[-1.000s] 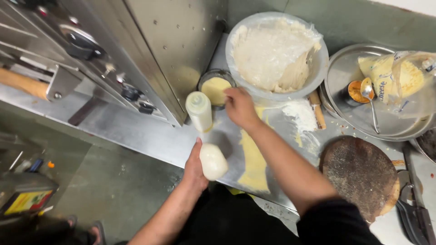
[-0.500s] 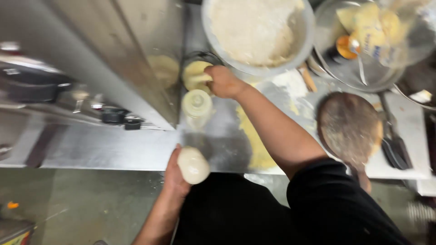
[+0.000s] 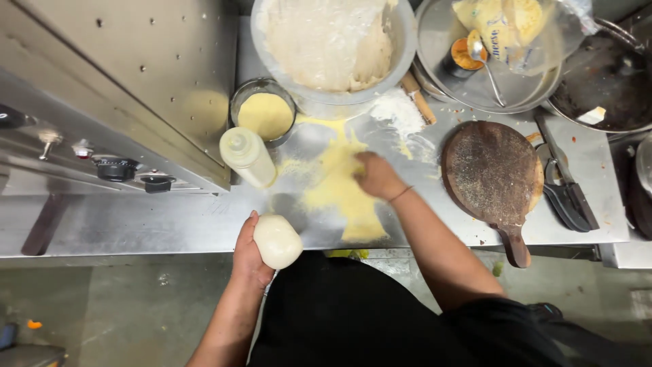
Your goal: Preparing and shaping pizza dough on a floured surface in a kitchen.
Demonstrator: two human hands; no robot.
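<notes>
My left hand (image 3: 250,253) holds a smooth white dough ball (image 3: 277,240) at the front edge of the steel counter (image 3: 170,221). My right hand (image 3: 375,175) rests on the counter, fingers down in a patch of yellow cornmeal (image 3: 337,185) spread over the steel. A small round tin of the same yellow meal (image 3: 265,114) stands behind the patch. Beside it stands a squeeze bottle (image 3: 248,156) of pale liquid.
A large bowl of dough (image 3: 331,42) sits at the back, loose white flour (image 3: 399,113) beside it. A round wooden paddle (image 3: 493,173) lies to the right, black tongs (image 3: 567,190) past it. A metal tray (image 3: 489,81) holds a bag and a cup. Oven knobs (image 3: 115,167) are at left.
My right hand came back from the small tin and now spreads yellow meal over the counter. The left hand keeps hold of the dough ball.
</notes>
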